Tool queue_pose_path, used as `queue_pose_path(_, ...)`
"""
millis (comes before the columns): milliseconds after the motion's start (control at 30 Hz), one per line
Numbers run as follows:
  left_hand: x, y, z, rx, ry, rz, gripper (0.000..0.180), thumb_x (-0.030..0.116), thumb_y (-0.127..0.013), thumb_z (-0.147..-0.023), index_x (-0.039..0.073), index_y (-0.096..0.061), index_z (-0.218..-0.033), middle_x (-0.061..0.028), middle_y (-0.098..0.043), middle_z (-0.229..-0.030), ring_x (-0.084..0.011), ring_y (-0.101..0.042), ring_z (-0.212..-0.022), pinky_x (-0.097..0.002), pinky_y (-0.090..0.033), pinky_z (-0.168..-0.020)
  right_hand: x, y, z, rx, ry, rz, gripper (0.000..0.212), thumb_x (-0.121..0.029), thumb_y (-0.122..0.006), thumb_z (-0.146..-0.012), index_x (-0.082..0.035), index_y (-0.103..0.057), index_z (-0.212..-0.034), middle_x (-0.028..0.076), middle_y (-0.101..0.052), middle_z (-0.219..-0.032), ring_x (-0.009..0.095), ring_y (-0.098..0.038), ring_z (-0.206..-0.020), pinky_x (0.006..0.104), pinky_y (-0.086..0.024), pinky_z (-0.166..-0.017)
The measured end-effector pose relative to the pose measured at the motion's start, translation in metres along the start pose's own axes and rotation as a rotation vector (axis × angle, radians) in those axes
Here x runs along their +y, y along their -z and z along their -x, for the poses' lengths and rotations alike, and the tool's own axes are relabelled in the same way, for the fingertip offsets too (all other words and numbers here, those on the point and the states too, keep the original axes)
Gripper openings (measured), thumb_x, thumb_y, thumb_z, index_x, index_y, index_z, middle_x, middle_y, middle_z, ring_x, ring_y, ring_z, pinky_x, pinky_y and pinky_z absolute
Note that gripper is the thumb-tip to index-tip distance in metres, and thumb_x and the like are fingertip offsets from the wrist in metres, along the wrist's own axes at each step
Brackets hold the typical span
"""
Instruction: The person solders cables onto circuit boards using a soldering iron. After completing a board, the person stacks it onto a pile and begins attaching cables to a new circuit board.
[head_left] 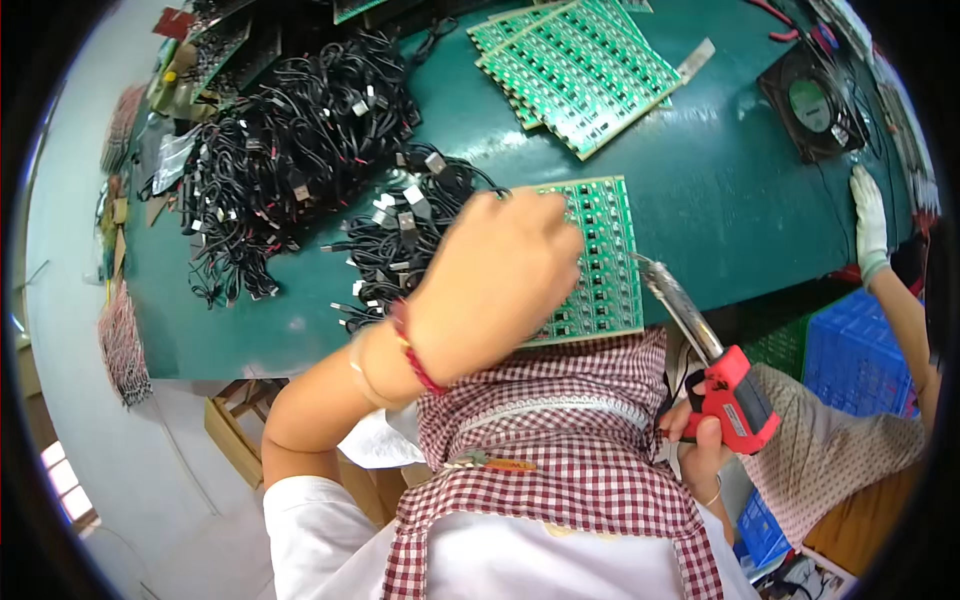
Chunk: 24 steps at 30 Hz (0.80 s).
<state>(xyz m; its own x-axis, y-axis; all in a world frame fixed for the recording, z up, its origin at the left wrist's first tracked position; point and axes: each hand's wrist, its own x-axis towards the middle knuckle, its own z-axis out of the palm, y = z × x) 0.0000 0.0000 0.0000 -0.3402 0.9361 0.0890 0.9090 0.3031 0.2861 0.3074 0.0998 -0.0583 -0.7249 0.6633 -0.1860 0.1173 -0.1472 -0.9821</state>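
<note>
My left hand (515, 260) is closed, knuckles up, over the left part of a green circuit board panel (606, 290) at the table's front edge. Its fingertips are hidden, so what they pinch, if anything, does not show. My right hand (700, 440) grips the red and black handle of a soldering iron (690, 315). The iron points up and to the left, its tip close to the panel's right edge; whether it touches cannot be made out. Beside my left wrist lies a small heap of black USB cables (405, 225), partly covered by my arm.
A large pile of black cables (310, 130) covers the table's left side. Several green panels (580, 70) are stacked at the back. A black fan (812, 100) stands at the right, near a co-worker's gloved hand (870, 215). Blue crates (855, 345) sit below, right.
</note>
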Motion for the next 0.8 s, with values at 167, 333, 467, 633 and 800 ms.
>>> queue_pose_path(167,-0.112,0.033,-0.021,0.484,0.182,-0.414,0.008,0.003,-0.055,-0.082,0.004,-0.061,-0.086,-0.0114,-0.06,-0.09,-0.0313,-0.056,-0.083,-0.038,-0.047,-0.072,-0.005,-0.011,-0.012,0.056,0.094,-0.052,0.049,-0.042,-0.049,-0.093,0.003,-0.043,-0.112,0.007,-0.047,-0.055,0.015,-0.047,-0.047,0.0286,-0.044,-0.05)
queue_pose_path(333,-0.148,0.045,-0.03,0.215,0.034,-0.612,0.009,0.009,-0.062,-0.079,0.013,-0.064,-0.086,0.0027,-0.059,-0.091,-0.02,-0.056,-0.093,-0.0361,-0.038,-0.084,-0.005,-0.009,-0.013,0.038,0.101,-0.077,0.048,-0.041,-0.049,-0.093,0.003,-0.043,-0.111,0.007,-0.048,-0.055,0.015,-0.047,-0.047,0.0286,-0.045,-0.05)
queue_pose_path(467,-0.147,0.055,-0.036,0.488,-0.169,-0.373,0.006,0.007,-0.061,-0.081,0.006,-0.065,-0.086,-0.002,-0.062,-0.087,-0.0201,-0.06,-0.083,-0.0337,-0.044,-0.076,-0.006,-0.01,-0.016,0.03,0.081,-0.101,0.046,-0.04,-0.048,-0.094,0.003,-0.043,-0.111,0.008,-0.048,-0.056,0.015,-0.047,-0.047,0.0285,-0.045,-0.05)
queue_pose_path(633,-0.103,0.046,-0.034,0.35,-0.014,0.19,0.009,0.004,-0.056,-0.088,0.0,-0.064,-0.09,-0.0052,-0.056,-0.084,-0.0144,-0.052,-0.069,-0.0243,-0.043,-0.064,-0.008,-0.009,-0.021,0.033,0.103,-0.075,0.043,-0.038,-0.048,-0.094,0.002,-0.043,-0.11,0.007,-0.048,-0.057,0.014,-0.047,-0.047,0.0277,-0.045,-0.051)
queue_pose_path(800,-0.076,0.049,-0.031,0.359,-0.082,0.19,0.031,-0.005,-0.056,-0.081,0.006,-0.067,-0.109,-0.0029,-0.044,-0.073,-0.0138,-0.048,-0.065,-0.0242,-0.04,-0.06,-0.012,-0.009,-0.025,0.031,0.147,-0.088,0.041,-0.035,-0.047,-0.094,0.003,-0.043,-0.11,0.007,-0.049,-0.057,0.014,-0.047,-0.047,0.0276,-0.046,-0.051)
